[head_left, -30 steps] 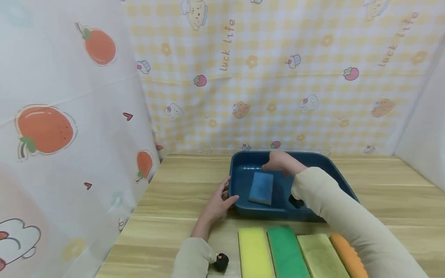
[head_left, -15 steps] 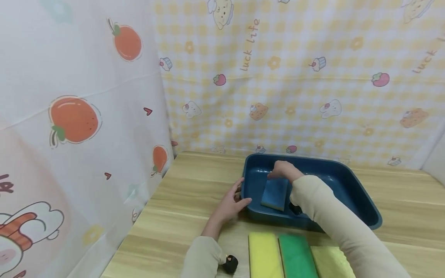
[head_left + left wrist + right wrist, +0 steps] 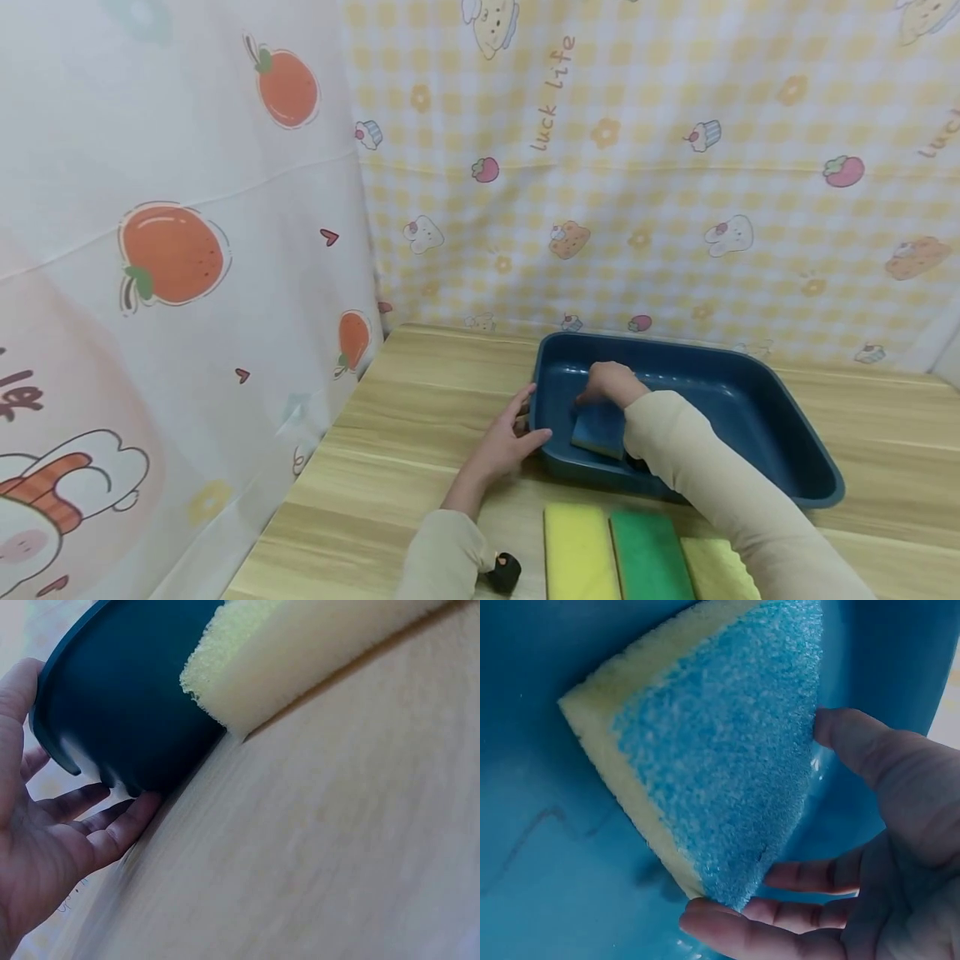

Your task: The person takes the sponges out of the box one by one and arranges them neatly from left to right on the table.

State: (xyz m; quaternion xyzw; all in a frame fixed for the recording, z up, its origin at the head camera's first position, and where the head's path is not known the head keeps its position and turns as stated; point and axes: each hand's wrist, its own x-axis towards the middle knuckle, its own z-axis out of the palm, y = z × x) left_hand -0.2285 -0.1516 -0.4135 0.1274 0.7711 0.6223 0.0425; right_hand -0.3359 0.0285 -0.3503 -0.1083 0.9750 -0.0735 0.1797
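A dark blue plastic basin (image 3: 738,421) lies on the wooden table, with a blue-topped sponge (image 3: 598,432) flat in its left part. My right hand (image 3: 617,385) reaches down over the sponge's far end. In the right wrist view, the thumb of my right hand (image 3: 885,832) presses one edge of the sponge (image 3: 712,742) and the fingers sit at its opposite edge. Pale foam shows beneath its blue face. My left hand (image 3: 502,450) holds the basin's left side. The left wrist view has its fingers (image 3: 124,829) against the outer wall and the thumb at the rim.
In front of the basin lie a yellow sponge (image 3: 579,550), a green sponge (image 3: 651,554) and a paler yellow sponge (image 3: 716,567), partly covered by the right sleeve (image 3: 720,479). A patterned curtain (image 3: 645,192) hangs behind the table, another (image 3: 247,250) at the left.
My right hand has come down onto the blue sponge, thumb and fingers now at its edges. The left hand stays at the basin. The head view has turned left.
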